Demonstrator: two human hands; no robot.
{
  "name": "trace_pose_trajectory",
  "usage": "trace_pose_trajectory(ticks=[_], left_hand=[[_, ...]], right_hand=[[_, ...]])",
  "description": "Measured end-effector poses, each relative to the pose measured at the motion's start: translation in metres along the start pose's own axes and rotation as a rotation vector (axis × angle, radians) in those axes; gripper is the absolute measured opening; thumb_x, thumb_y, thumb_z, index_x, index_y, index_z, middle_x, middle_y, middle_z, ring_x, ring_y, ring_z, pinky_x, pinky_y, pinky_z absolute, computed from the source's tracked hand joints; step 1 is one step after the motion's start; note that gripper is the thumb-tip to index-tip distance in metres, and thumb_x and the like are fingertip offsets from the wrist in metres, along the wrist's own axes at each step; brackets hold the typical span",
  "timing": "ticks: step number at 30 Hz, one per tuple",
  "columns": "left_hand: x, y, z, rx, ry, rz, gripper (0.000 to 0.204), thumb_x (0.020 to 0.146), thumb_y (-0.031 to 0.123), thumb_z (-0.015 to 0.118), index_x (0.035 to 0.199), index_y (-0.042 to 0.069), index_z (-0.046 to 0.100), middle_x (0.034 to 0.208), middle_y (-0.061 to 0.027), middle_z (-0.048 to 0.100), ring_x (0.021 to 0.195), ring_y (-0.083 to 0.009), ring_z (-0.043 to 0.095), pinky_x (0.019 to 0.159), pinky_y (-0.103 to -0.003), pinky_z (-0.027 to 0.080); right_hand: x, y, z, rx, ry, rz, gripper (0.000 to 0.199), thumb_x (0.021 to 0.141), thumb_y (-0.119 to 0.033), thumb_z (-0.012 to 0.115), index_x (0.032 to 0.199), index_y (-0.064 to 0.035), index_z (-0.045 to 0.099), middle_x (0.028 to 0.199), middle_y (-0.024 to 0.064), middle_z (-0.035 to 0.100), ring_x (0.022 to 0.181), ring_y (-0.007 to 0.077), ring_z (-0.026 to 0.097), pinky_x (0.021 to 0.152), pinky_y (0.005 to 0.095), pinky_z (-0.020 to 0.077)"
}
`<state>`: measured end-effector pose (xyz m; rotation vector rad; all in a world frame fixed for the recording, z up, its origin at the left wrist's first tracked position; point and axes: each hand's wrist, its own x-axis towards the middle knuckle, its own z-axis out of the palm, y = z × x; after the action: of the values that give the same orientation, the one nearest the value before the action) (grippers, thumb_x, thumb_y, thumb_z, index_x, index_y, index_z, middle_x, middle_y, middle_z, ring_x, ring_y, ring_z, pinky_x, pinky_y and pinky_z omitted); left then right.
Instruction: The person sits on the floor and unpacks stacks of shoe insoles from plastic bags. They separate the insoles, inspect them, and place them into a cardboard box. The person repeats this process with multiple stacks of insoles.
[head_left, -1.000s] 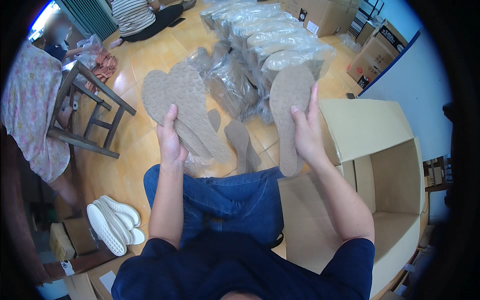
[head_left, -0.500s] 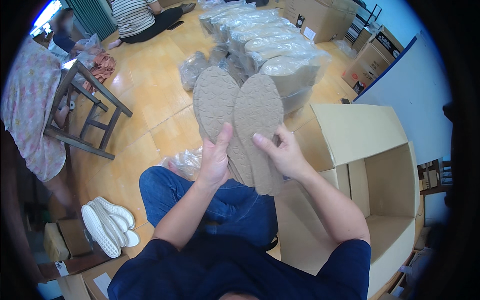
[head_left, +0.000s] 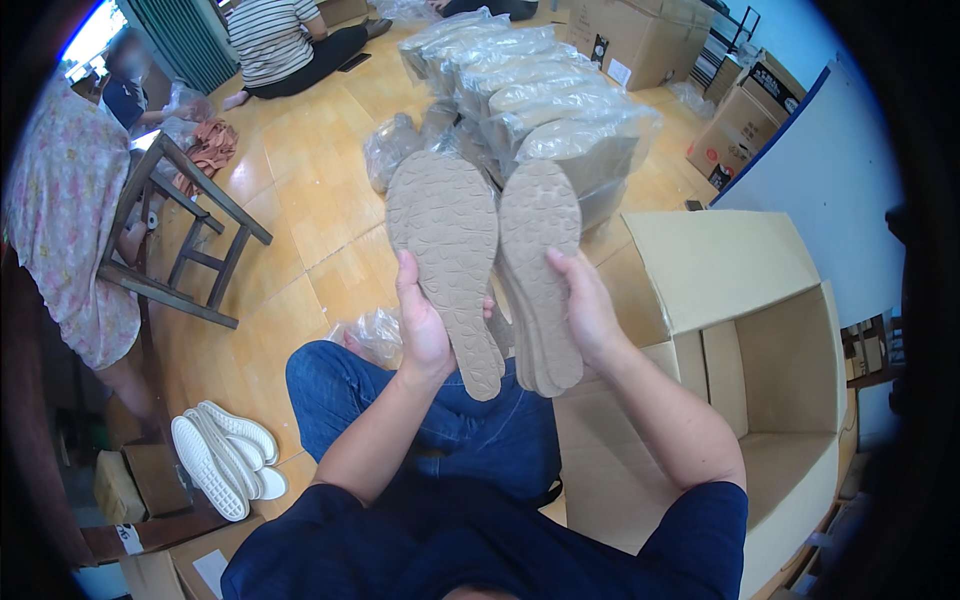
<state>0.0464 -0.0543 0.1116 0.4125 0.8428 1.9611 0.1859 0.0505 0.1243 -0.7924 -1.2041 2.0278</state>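
Head view: check the work from your lap outward. Your blue jeans (head_left: 340, 400) lie below the hands. Your left hand (head_left: 425, 330) grips the left stack (head_left: 445, 225) of brown insoles: thumb along the outer edge, fingers wrapped behind, fingertips showing at the inner edge. Your right hand (head_left: 592, 315) pinches the right stack (head_left: 540, 210), thumb on the front face, remaining fingers hidden behind.

Note the change: half a second ago the right stack lies partly across the left one; now both stand side by side, each nearly upright, broad ends away from you and narrow ends toward your lap. As a judgement, this keeps the two handfuls distinct and sets their outlines level for comparison. Whether the upper edges touch, you cannot tell.

Both stacks are off the floor, between your hands. Several layered edges show on the right stack; the left one shows fewer.

Beside your right arm stands an open carton (head_left: 720, 265). To your left, white soles (head_left: 210, 470) rest on the floor (head_left: 310, 210); a clear plastic bag (head_left: 372, 335) lies just beyond your knee. Farther out are plastic-wrapped bundles (head_left: 560, 95), a tilted wooden stool (head_left: 190, 245) and a person in a striped top (head_left: 270, 45).
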Motion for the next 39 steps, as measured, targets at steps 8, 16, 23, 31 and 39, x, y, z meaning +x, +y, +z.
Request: trace_pose_trajectory(ticks=[8, 16, 23, 31, 39], left_hand=[[0.007, -0.008, 0.002, -0.144, 0.094, 0.110, 0.055, 0.102, 0.047, 0.035, 0.135, 0.004, 0.043, 0.127, -0.0101, 0.057, 0.111, -0.0211, 0.059, 0.093, -0.035, 0.050], [0.006, -0.020, -0.006, 0.227, 0.017, 0.165, 0.046, 0.102, 0.034, 0.047, 0.136, 0.004, 0.043, 0.129, -0.0102, 0.056, 0.103, -0.0173, 0.060, 0.080, -0.032, 0.053], [0.006, -0.005, -0.013, -0.049, -0.098, -0.005, 0.067, 0.100, 0.060, 0.027, 0.132, 0.005, 0.048, 0.116, -0.0134, 0.063, 0.076, -0.0143, 0.061, 0.063, -0.027, 0.053], [0.014, -0.017, 0.002, 0.187, 0.010, 0.156, 0.067, 0.100, 0.060, 0.024, 0.135, 0.007, 0.047, 0.118, -0.0139, 0.063, 0.086, -0.0144, 0.063, 0.065, -0.027, 0.054], [0.005, -0.004, -0.013, 0.028, -0.143, -0.009, 0.070, 0.100, 0.062, 0.021, 0.133, 0.007, 0.047, 0.117, -0.0136, 0.062, 0.075, -0.0145, 0.062, 0.059, -0.026, 0.052]], right_hand=[[-0.007, -0.036, 0.001, 0.358, -0.264, 0.259, 0.050, 0.095, -0.032, 0.047, 0.133, 0.0006, 0.049, 0.128, 0.0144, 0.058, 0.115, 0.0230, 0.058, 0.103, 0.0382, 0.0437], [-0.003, -0.030, 0.003, 0.203, -0.195, 0.165, 0.044, 0.097, -0.026, 0.045, 0.131, 0.0014, 0.049, 0.128, 0.0130, 0.058, 0.117, 0.0222, 0.056, 0.102, 0.0377, 0.0426], [0.016, -0.035, -0.016, 0.342, 0.045, 0.126, 0.050, 0.095, -0.035, 0.044, 0.130, -0.0004, 0.051, 0.123, 0.0136, 0.061, 0.108, 0.0252, 0.061, 0.096, 0.0383, 0.0480], [0.001, -0.028, -0.003, 0.340, -0.114, 0.088, 0.046, 0.096, -0.030, 0.043, 0.130, -0.0010, 0.051, 0.126, 0.0119, 0.060, 0.115, 0.0239, 0.057, 0.102, 0.0387, 0.0429], [0.010, -0.039, -0.009, 0.334, -0.005, 0.035, 0.050, 0.096, -0.034, 0.043, 0.134, -0.0010, 0.046, 0.130, 0.0132, 0.056, 0.118, 0.0249, 0.055, 0.103, 0.0399, 0.0414]])
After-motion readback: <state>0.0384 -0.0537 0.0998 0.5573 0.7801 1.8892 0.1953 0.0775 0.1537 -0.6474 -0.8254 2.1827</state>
